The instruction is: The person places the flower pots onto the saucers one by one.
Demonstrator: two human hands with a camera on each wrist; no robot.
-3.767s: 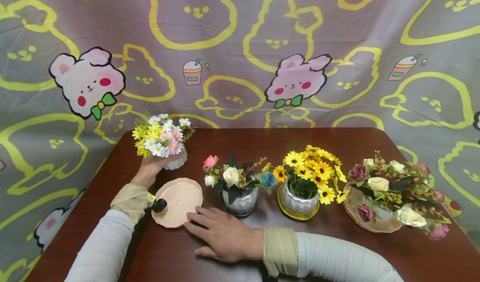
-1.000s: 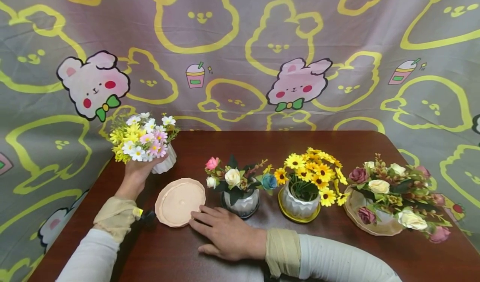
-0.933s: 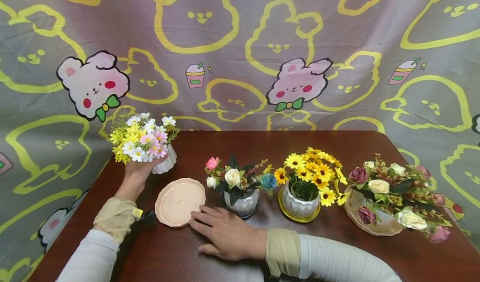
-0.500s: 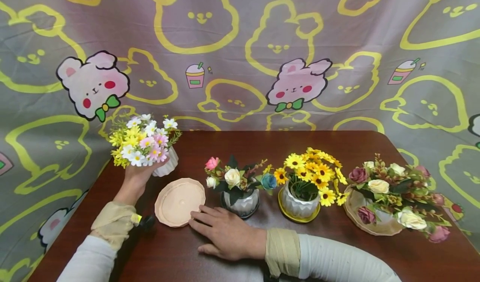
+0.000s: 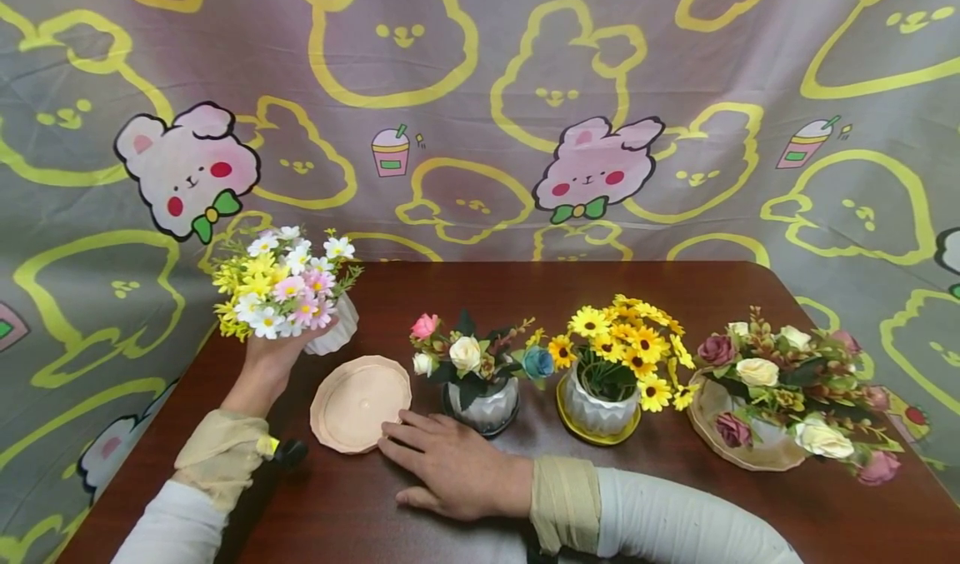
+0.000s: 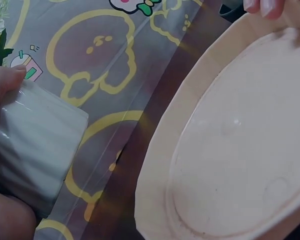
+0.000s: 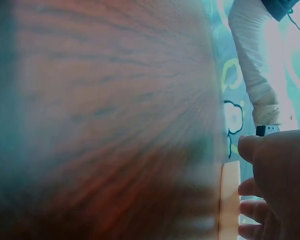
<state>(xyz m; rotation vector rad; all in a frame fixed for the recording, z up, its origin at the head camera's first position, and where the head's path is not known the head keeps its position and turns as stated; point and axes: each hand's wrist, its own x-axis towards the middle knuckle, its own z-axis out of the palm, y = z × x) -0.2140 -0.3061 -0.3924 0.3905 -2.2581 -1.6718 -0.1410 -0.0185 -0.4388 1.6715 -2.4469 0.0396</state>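
My left hand [image 5: 268, 359] grips a white ribbed flowerpot [image 5: 336, 327] filled with white, pink and yellow daisies [image 5: 288, 285]. The pot leans over at the table's left side, above and left of the peach saucer [image 5: 360, 404]. In the left wrist view, thumb and fingers wrap the pot's [image 6: 40, 140] side, and its bottom faces the bare saucer [image 6: 240, 130]. My right hand [image 5: 457, 468] lies palm down with fingers spread. Its fingertips are at the saucer's right rim, also seen in the right wrist view beside the saucer's edge [image 7: 230, 200].
Right of the saucer stand a rose pot [image 5: 483, 406] on a dark saucer, a yellow-daisy pot [image 5: 600, 401] on a yellow saucer, and a rose arrangement [image 5: 795, 381] over a beige saucer [image 5: 720, 431]. A patterned curtain [image 5: 465, 114] hangs behind the brown table [image 5: 345, 514].
Since the earliest frame, my left hand has carried the daisy pot leftward, away from the saucer. Over the last second it has lowered and tilted slightly. My right hand stays at the saucer rim.
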